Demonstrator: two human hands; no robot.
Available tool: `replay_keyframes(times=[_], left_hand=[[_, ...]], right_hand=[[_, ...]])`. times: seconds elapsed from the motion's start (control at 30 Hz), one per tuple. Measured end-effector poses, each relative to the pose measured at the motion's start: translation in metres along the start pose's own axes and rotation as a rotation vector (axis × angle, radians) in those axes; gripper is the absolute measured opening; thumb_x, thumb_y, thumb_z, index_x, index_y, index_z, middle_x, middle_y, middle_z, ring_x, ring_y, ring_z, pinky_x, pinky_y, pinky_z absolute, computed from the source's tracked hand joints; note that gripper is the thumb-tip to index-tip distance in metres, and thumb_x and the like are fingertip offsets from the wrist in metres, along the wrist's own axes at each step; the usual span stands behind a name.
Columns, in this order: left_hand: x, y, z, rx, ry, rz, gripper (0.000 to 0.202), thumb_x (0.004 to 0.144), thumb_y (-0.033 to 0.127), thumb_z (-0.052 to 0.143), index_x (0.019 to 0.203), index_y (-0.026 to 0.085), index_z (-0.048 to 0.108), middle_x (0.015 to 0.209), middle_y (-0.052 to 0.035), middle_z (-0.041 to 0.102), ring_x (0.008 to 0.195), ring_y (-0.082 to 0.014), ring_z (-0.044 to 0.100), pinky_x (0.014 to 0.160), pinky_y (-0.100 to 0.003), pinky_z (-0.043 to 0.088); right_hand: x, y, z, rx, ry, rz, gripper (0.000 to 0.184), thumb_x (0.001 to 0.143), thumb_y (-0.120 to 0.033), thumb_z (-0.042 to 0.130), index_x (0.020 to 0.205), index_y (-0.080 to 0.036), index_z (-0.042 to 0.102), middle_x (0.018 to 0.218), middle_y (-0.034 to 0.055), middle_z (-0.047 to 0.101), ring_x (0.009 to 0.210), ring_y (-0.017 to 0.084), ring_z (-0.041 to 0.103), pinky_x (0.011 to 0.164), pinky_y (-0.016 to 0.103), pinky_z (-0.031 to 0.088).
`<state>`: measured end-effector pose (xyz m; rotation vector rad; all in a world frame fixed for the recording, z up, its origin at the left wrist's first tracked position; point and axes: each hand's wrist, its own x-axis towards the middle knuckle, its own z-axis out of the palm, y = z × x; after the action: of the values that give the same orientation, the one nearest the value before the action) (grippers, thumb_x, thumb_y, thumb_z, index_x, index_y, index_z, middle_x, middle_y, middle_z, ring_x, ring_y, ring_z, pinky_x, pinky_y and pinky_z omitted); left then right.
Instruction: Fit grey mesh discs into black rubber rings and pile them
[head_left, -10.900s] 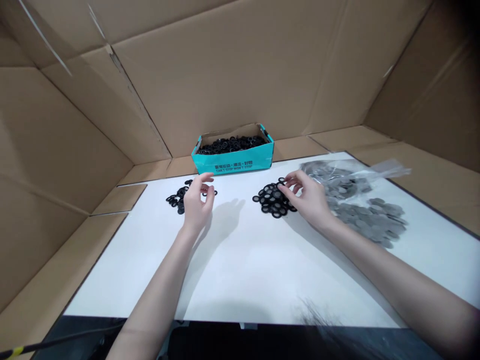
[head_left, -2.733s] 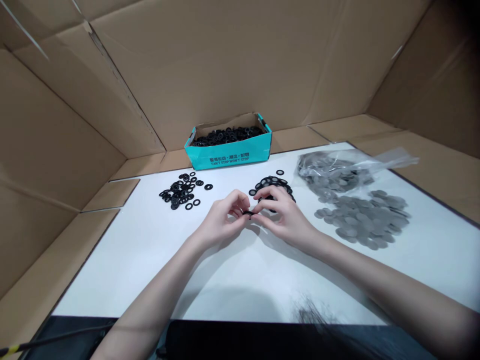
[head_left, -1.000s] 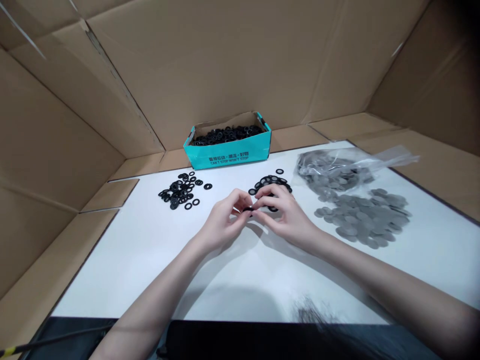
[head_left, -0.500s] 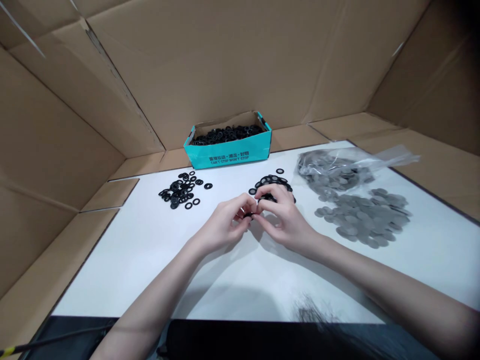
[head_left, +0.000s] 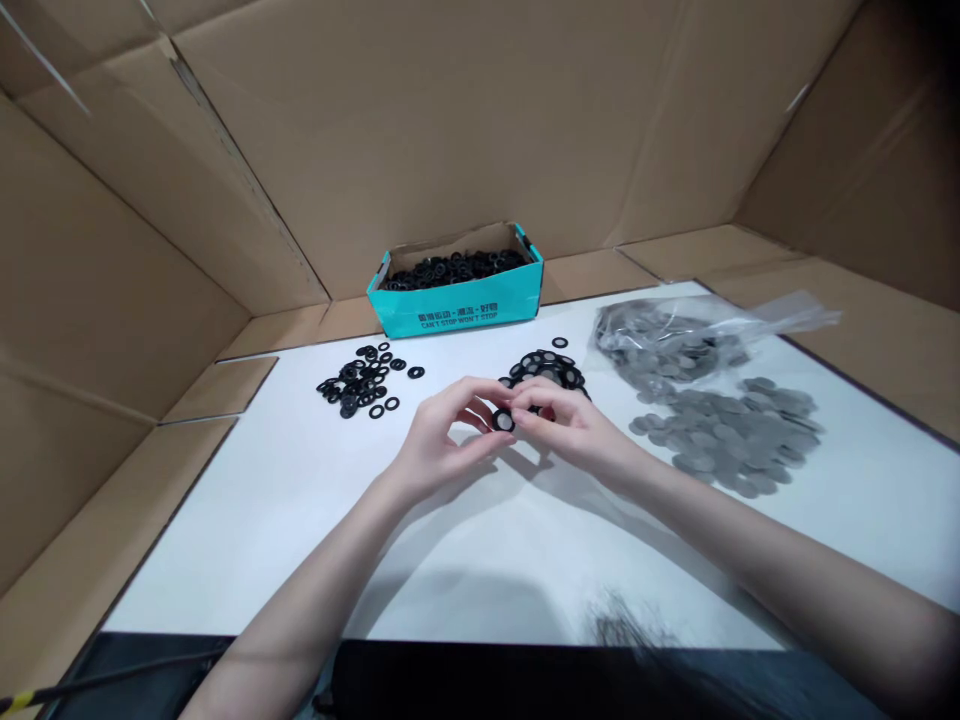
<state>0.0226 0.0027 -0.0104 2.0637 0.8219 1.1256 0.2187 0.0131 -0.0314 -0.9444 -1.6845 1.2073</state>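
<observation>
A black ring with a pale grey disc in its middle [head_left: 503, 421] is held up above the white table, its face turned toward me. My left hand [head_left: 442, 437] is curved around its left side, with thumb and fingers at its edge. From the right, my right hand [head_left: 574, 422] pinches the same ring between thumb and forefinger. Just behind the fingers lies a heap of black rings with grey centres [head_left: 551, 368], partly hidden by my right hand. One similar ring [head_left: 559, 342] lies apart behind the heap.
Loose black rings [head_left: 358, 382] are scattered on the left of the white table [head_left: 285, 540]. A turquoise box [head_left: 459, 312] full of black rings stands at the back. Grey discs [head_left: 731, 440] lie spread on the right, below a clear bag [head_left: 667, 340] of discs. Cardboard walls surround the table.
The ring has been tilted up, so its grey centre now shows. My left hand's fingers have opened wider around it, and my right hand has shifted slightly, showing more of the heap.
</observation>
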Motion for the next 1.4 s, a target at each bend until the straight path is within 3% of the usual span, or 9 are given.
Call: replay_keyframes(times=[0.2,0.37,0.5,0.6,0.73,0.97,1.4], left_hand=[[-0.001,-0.002,0.006,0.067,0.126,0.111,0.035,0.079,0.025,0.079,0.107,0.02,0.058,0.099,-0.0043,0.065,0.08,-0.0121,0.066,0.07,-0.023,0.059],[-0.001,0.002,0.01,0.111,0.116,0.151,0.031,0.08,0.025,0.077,0.104,0.019,0.058,0.094,-0.0033,0.063,0.078,-0.0117,0.063,0.068,-0.023,0.057],[-0.002,0.004,0.008,0.073,0.097,0.066,0.029,0.082,0.025,0.074,0.104,0.02,0.056,0.094,-0.0033,0.064,0.078,-0.0114,0.064,0.069,-0.022,0.057],[-0.003,0.004,0.006,-0.004,0.076,-0.045,0.024,0.085,0.02,0.069,0.105,0.02,0.055,0.087,-0.0009,0.063,0.075,-0.0098,0.064,0.068,-0.02,0.056],[-0.003,0.003,0.006,-0.044,0.083,-0.123,0.025,0.083,0.016,0.068,0.104,0.021,0.055,0.084,0.0004,0.062,0.076,-0.0093,0.063,0.068,-0.019,0.054],[0.0,0.01,0.009,-0.038,0.045,-0.22,0.022,0.079,0.014,0.063,0.099,0.02,0.056,0.085,-0.0001,0.061,0.077,-0.01,0.061,0.068,-0.019,0.052],[0.001,0.012,0.01,-0.088,0.036,-0.308,0.021,0.077,0.017,0.063,0.096,0.02,0.054,0.081,0.0004,0.059,0.076,-0.0104,0.059,0.066,-0.02,0.049]], right_hand=[[-0.005,-0.014,0.004,0.277,-0.093,0.284,0.038,0.072,-0.057,0.07,0.076,-0.019,0.063,0.074,-0.0005,0.05,0.062,0.012,0.041,0.054,0.028,0.028],[-0.006,-0.015,0.008,0.312,-0.113,0.318,0.041,0.068,-0.057,0.075,0.079,-0.019,0.06,0.078,0.0002,0.054,0.067,0.012,0.046,0.053,0.025,0.031],[-0.002,-0.004,0.006,0.149,-0.045,0.134,0.035,0.074,-0.053,0.072,0.076,-0.019,0.062,0.084,0.0038,0.059,0.076,0.017,0.053,0.059,0.028,0.037],[-0.001,0.003,0.003,-0.028,0.039,-0.055,0.023,0.079,-0.042,0.069,0.075,-0.02,0.066,0.092,0.0076,0.063,0.087,0.021,0.057,0.065,0.031,0.04],[-0.002,0.005,0.0,-0.16,0.105,-0.179,0.01,0.082,-0.028,0.064,0.075,-0.021,0.067,0.094,0.0068,0.062,0.092,0.021,0.059,0.076,0.034,0.043],[-0.004,0.002,0.002,-0.251,0.115,-0.256,0.011,0.084,-0.02,0.062,0.073,-0.021,0.064,0.091,0.0053,0.06,0.091,0.02,0.059,0.084,0.038,0.046],[-0.005,0.004,0.004,-0.334,0.138,-0.32,0.013,0.085,-0.017,0.061,0.072,-0.021,0.063,0.092,0.0063,0.059,0.093,0.022,0.058,0.085,0.04,0.046]])
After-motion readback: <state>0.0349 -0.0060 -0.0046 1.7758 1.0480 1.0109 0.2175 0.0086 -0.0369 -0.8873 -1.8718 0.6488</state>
